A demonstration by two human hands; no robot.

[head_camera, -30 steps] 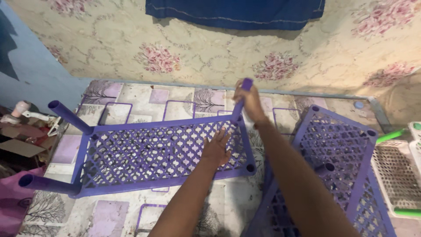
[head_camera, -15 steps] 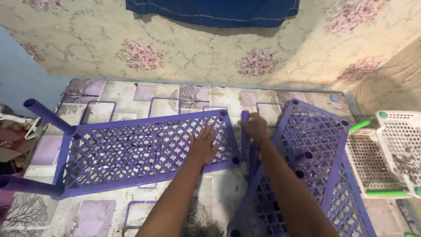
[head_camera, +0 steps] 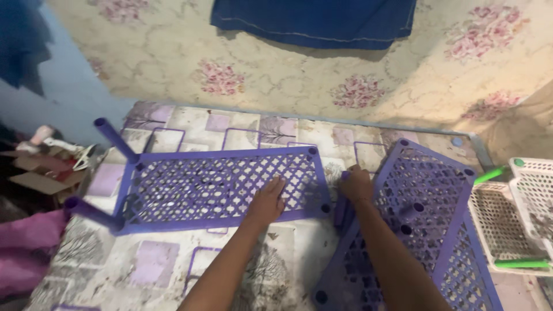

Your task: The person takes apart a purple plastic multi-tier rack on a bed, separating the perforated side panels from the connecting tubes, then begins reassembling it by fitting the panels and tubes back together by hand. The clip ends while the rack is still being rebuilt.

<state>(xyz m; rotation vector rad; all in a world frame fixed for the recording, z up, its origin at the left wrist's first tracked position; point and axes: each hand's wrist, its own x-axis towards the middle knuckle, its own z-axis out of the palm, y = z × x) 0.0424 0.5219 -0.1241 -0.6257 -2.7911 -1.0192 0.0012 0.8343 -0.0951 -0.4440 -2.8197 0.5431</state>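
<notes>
A purple lattice shelf panel (head_camera: 196, 187) lies flat on the patterned floor, with two purple tube legs (head_camera: 115, 140) still standing in its left corners. My left hand (head_camera: 268, 198) presses flat on the panel near its right end, fingers spread. My right hand (head_camera: 355, 184) is closed around a loose purple tube leg (head_camera: 341, 208), held low just off the panel's right edge beside its empty corner socket. A stack of more purple lattice panels (head_camera: 426, 190) lies to the right of that hand.
White lattice shelves with green tubes (head_camera: 518, 219) sit at the far right. A floral wall (head_camera: 322, 75) with a blue cloth (head_camera: 314, 20) rises behind. Clutter and pink fabric (head_camera: 26, 247) lie at the left edge.
My right hand pulled the tube leg out of the panel's far right corner and brought it down beside the panel's right edge. My left hand stayed on the panel.
</notes>
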